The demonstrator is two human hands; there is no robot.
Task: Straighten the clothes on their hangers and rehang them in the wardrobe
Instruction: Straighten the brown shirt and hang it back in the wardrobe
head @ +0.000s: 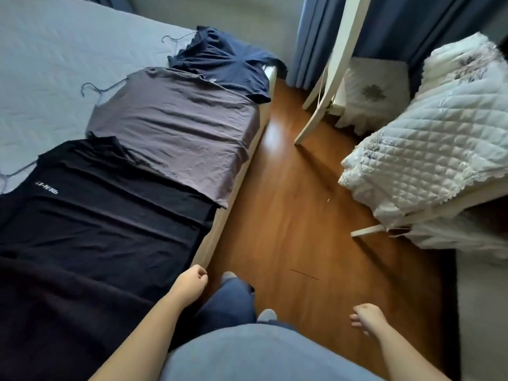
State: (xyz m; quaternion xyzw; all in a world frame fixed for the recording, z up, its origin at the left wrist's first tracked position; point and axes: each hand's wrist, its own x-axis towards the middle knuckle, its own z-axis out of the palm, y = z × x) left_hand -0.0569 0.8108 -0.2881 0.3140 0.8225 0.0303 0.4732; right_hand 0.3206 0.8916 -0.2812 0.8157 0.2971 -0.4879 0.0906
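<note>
**Three shirts on hangers lay along the bed edge, both hands idle**

The bed (55, 64), covered in a pale blue quilted sheet, filled the left of the view and carried all three garments in a row along its right edge. Nearest the foot of the bed lay the black shirt (96, 229), spread flat with small pale lettering on its chest. The thin wire of the black shirt's hanger (11, 174) poked out of its neck toward the middle of the bed. Next along the bed came the grey shirt (176, 127), wrinkled, with its lower hem drooping over the bed edge and one side overlapping the black shirt. The hook of the grey shirt's hanger (90, 88) rested on the sheet. The left hand (192, 281) hung just off the bed edge beside the black shirt, its fingers loosely curled and holding nothing. Farthest up the bed sat the navy shirt (225, 64), rumpled and partly lying on the grey one, with the navy shirt's hanger (169, 39) showing at its collar.

Right of the bed ran the wooden floor (288, 215). A white frame (330, 64) leaned beyond it, well apart from the bed. The right hand (367, 316) hovered over the floor, away from the bed, fingers slack and gripping nothing. Farthest from the bed a white quilted cover (426, 149) was draped over a piece of furniture
</note>
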